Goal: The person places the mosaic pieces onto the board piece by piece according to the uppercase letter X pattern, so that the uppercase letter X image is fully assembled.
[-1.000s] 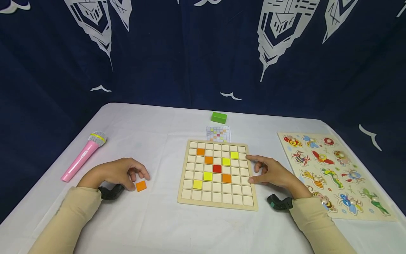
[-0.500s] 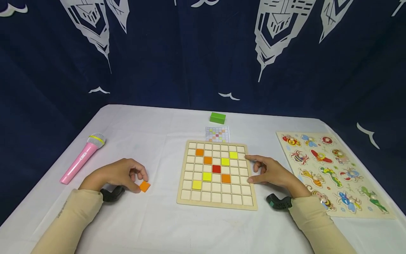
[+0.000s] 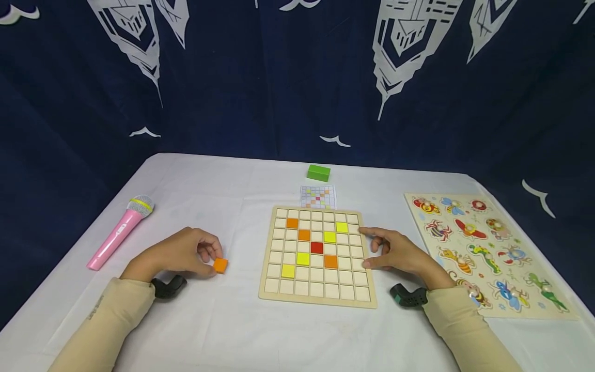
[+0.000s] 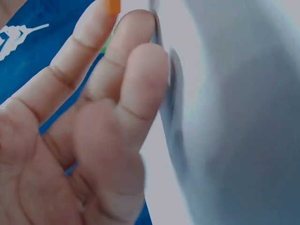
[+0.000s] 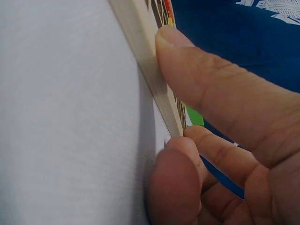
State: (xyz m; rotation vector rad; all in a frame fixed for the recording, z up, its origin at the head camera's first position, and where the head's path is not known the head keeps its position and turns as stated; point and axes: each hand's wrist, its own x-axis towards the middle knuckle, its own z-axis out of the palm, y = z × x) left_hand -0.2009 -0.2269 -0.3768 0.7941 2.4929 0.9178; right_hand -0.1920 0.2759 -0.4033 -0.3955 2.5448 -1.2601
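Note:
My left hand (image 3: 183, 253) pinches a small orange square tile (image 3: 220, 266) between thumb and forefinger, left of the grid board. In the left wrist view only a corner of the orange tile (image 4: 113, 6) shows at a fingertip. The wooden grid board (image 3: 318, 303) lies flat, with orange, yellow and red tiles in some of its cells. On the board's right edge rest the spread thumb and forefinger of my right hand (image 3: 395, 250). Close up in the right wrist view, the thumb (image 5: 206, 75) touches the board's wooden rim (image 5: 150, 65), while other fingers bend beside it.
Behind the board lies a small printed grid card (image 3: 318, 197), with a green block (image 3: 318, 173) beyond it. A pink microphone (image 3: 120, 233) is at the left. An insect puzzle board (image 3: 488, 253) lies at the right, partly under the right forearm. White cloth covers the table (image 3: 223, 330).
My left hand has taken hold of the orange tile, tilted it up and carried it a little to the right. The right hand stays at the board's edge.

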